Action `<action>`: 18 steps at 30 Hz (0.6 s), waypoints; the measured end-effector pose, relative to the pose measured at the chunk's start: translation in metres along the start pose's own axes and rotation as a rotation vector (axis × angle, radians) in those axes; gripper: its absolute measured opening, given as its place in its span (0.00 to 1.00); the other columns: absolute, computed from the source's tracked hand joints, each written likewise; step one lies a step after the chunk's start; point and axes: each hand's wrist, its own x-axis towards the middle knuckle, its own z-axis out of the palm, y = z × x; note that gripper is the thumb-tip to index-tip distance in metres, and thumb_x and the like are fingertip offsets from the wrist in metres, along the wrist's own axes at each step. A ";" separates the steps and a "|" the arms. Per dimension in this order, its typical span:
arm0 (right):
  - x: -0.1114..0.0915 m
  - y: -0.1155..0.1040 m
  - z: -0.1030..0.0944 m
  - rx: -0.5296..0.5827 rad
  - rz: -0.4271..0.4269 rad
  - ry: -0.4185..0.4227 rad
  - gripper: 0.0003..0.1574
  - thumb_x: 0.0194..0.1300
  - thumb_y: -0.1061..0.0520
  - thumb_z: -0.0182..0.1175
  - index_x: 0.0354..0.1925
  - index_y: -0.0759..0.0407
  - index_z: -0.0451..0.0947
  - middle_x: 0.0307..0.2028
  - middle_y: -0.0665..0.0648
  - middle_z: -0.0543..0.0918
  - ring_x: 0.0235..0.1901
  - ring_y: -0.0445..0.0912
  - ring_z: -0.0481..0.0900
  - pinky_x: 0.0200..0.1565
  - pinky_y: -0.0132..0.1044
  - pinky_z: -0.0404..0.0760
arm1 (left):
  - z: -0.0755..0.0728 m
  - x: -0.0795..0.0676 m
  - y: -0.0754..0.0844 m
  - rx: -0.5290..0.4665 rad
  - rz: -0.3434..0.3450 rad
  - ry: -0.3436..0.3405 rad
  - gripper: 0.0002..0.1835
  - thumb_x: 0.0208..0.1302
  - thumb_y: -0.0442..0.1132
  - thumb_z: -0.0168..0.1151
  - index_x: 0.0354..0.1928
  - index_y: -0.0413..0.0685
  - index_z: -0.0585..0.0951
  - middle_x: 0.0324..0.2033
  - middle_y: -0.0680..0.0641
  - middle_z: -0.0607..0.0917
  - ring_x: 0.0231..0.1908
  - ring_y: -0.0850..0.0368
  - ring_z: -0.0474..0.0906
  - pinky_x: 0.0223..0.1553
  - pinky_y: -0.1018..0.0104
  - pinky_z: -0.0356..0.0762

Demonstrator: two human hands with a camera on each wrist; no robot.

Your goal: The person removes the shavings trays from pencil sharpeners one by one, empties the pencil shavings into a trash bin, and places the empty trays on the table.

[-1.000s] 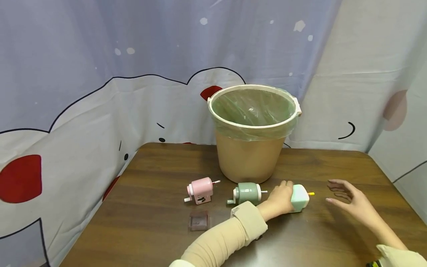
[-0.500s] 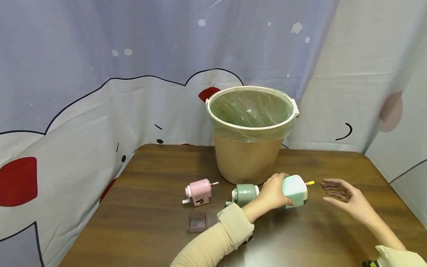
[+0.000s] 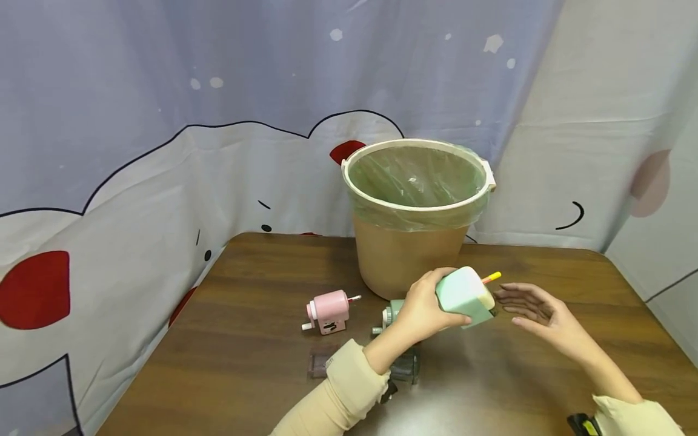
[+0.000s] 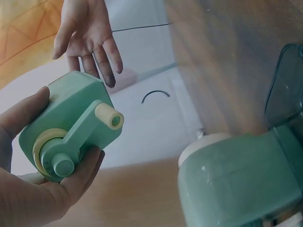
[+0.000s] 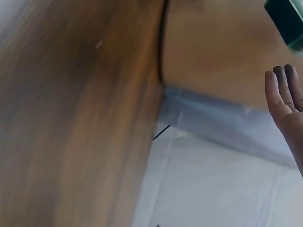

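Observation:
My left hand [image 3: 422, 312] grips a mint green crank pencil sharpener [image 3: 462, 293], raised over the table and tilted, with a yellow pencil [image 3: 492, 277] poking out of its far end. In the left wrist view the sharpener's crank arm and cream knob [image 4: 108, 115] face the camera, with thumb and fingers around the body. My right hand [image 3: 553, 324] is just right of the pencil, palm turned toward it, fingers extended and holding nothing. A darker green sharpener [image 4: 236, 182] stands below the left hand, partly hidden behind it in the head view.
A pink crank sharpener [image 3: 331, 307] stands to the left with a pencil tip protruding. Two see-through trays lie in front, a brownish one [image 3: 319, 366] and a dark one [image 3: 405, 366]. Behind stands a tan bucket [image 3: 409, 254] lined with a green bag. Curtains surround the wooden table [image 3: 251, 290].
My left hand has lifted the mint sharpener off the table and brought it left and up, tilting its pencil end upward. My right hand has moved left, closer to it.

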 end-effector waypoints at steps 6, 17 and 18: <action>0.016 -0.012 0.019 0.000 -0.028 -0.005 0.37 0.55 0.83 0.51 0.63 0.79 0.55 0.59 0.48 0.74 0.56 0.36 0.75 0.54 0.25 0.73 | -0.017 -0.014 -0.005 -0.124 0.020 0.050 0.41 0.39 0.39 0.79 0.60 0.50 0.72 0.51 0.48 0.81 0.45 0.60 0.76 0.43 0.74 0.72; 0.038 -0.033 0.061 -0.143 0.002 0.120 0.38 0.50 0.79 0.61 0.61 0.75 0.63 0.57 0.47 0.76 0.55 0.34 0.75 0.53 0.23 0.73 | -0.044 -0.036 -0.013 -0.188 -0.011 0.070 0.42 0.38 0.35 0.79 0.61 0.48 0.72 0.51 0.46 0.81 0.46 0.54 0.77 0.45 0.68 0.74; 0.040 -0.034 0.065 -0.158 0.012 0.121 0.38 0.50 0.78 0.62 0.61 0.74 0.63 0.57 0.45 0.76 0.55 0.33 0.75 0.53 0.22 0.73 | -0.046 -0.038 -0.014 -0.188 -0.015 0.069 0.42 0.38 0.35 0.79 0.61 0.48 0.72 0.51 0.46 0.81 0.46 0.54 0.77 0.45 0.68 0.74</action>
